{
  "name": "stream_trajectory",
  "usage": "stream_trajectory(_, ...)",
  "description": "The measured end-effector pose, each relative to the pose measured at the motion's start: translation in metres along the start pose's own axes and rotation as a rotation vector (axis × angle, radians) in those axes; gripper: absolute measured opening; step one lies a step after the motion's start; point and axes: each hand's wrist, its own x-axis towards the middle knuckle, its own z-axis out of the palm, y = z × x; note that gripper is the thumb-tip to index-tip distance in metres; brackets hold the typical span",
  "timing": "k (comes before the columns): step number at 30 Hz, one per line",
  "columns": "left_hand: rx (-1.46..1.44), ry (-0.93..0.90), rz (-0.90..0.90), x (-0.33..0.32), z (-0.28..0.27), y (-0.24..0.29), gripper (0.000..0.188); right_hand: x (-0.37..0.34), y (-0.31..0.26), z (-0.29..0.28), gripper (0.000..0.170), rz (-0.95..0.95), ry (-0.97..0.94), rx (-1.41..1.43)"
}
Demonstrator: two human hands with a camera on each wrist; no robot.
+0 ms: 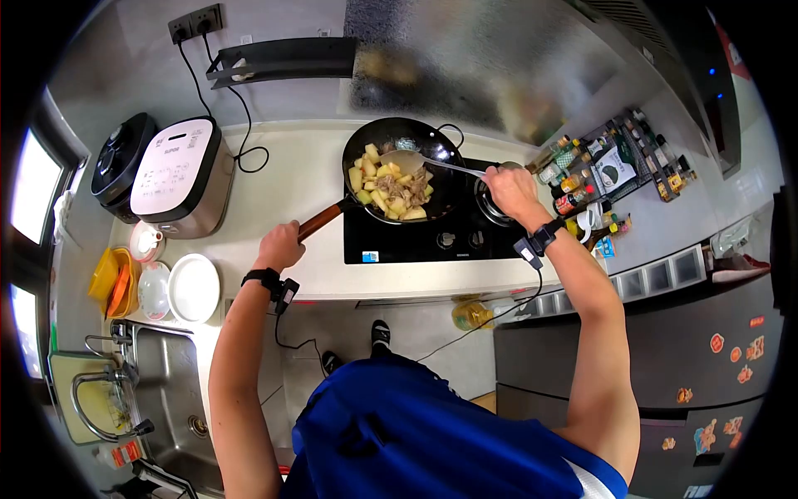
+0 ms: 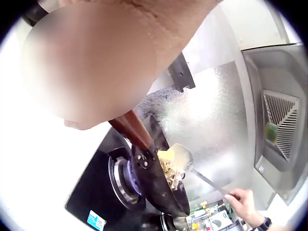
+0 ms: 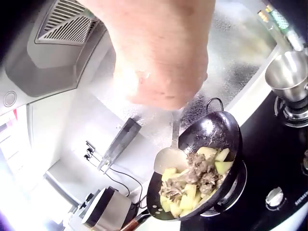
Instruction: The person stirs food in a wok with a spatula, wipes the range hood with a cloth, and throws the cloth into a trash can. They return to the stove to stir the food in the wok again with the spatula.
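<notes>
We have the wok point(image 1: 445, 193) over the lit gas burner point(image 2: 116, 177), our left hand point(image 1: 281, 247) wrapped round its wooden handle point(image 1: 320, 222) and our right hand point(image 1: 512, 193) gripping the long-handled spatula point(image 1: 405, 160), whose blade lies at the edge of the potato-like chunks point(image 1: 369, 179) and meat pieces point(image 1: 401, 191). To stir well, we should brace the handle, slide the blade low along the curved wall and turn the heap from beneath; gentle scoops toward the barer right side would likely spare the chunks and limit spills
</notes>
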Motion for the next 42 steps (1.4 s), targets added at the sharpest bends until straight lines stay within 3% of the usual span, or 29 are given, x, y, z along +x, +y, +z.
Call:
stream_trajectory(9, -0.021, 0.030, 0.050, 0.004, 0.009, -0.009, 0.022, -0.029, -0.061, -0.082, 0.013, -0.022, -0.064, -0.142)
stream_trajectory(16, -0.008, 0.007, 0.092, 0.006, 0.006, -0.011, 0.022, -0.005, -0.100, -0.070, 0.014, -0.093, -0.118, -0.124)
stream_trajectory(26, 0.015, -0.015, 0.037, 0.005, 0.005, -0.007, 0.022, 0.031, -0.073, -0.011, 0.017, 0.074, -0.118, -0.085)
stream_trajectory(31, 0.036, 0.014, 0.049, 0.006, 0.013, -0.011, 0.022, 0.046, -0.057, -0.042, 0.018, 0.194, -0.093, -0.097)
stream_trajectory(37, 0.062, -0.003, 0.031, 0.003, 0.006, -0.004, 0.021, 0.062, -0.056, -0.004, 0.011, -0.044, 0.055, -0.133)
stream_trajectory(39, 0.066, 0.008, 0.026, 0.003, 0.004, -0.006, 0.021, 0.049, -0.061, 0.001, 0.012, -0.151, -0.006, -0.097)
stream_trajectory(42, 0.058, 0.004, 0.025, 0.003, 0.010, -0.008, 0.022, 0.027, -0.054, -0.037, 0.013, -0.137, -0.035, -0.112)
